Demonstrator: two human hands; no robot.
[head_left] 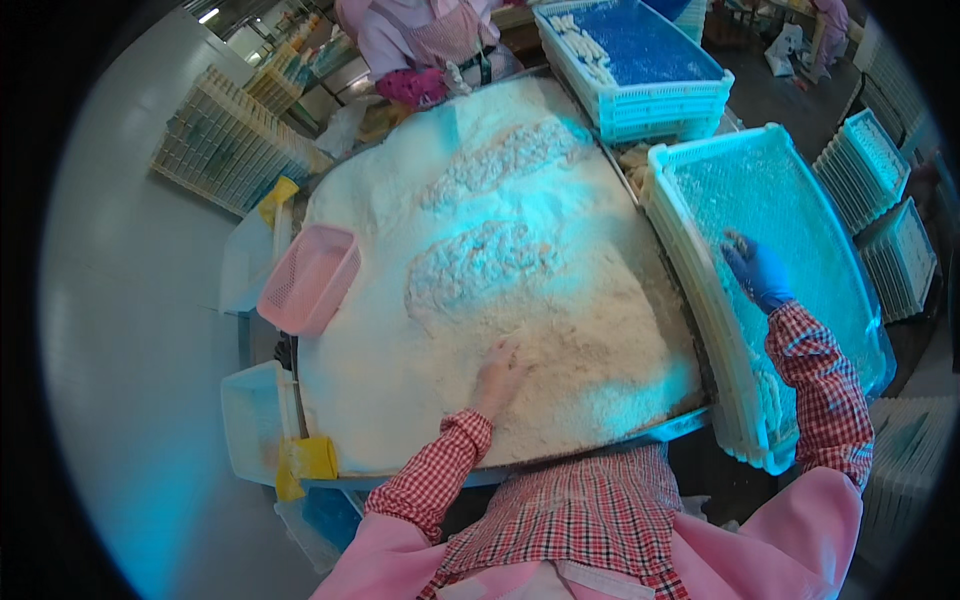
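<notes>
Two hands | left hand (500, 372) on crumb heap (480, 250) | right hand (757, 272) in tray (800, 200)

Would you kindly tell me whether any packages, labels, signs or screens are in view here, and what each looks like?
No labels, signs or screens show.
White bag: far right on the floor, crumpled; the only package-like thing.
Left hand: bare, resting on the crumb heap.
Right hand: blue-gloved, pinching a small piece in the white tray.

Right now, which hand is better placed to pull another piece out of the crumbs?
The left hand. It rests in the crumbs on the table, close to the coated heap. The right hand, blue-gloved, is away over the white tray, seemingly setting a piece down.
</notes>
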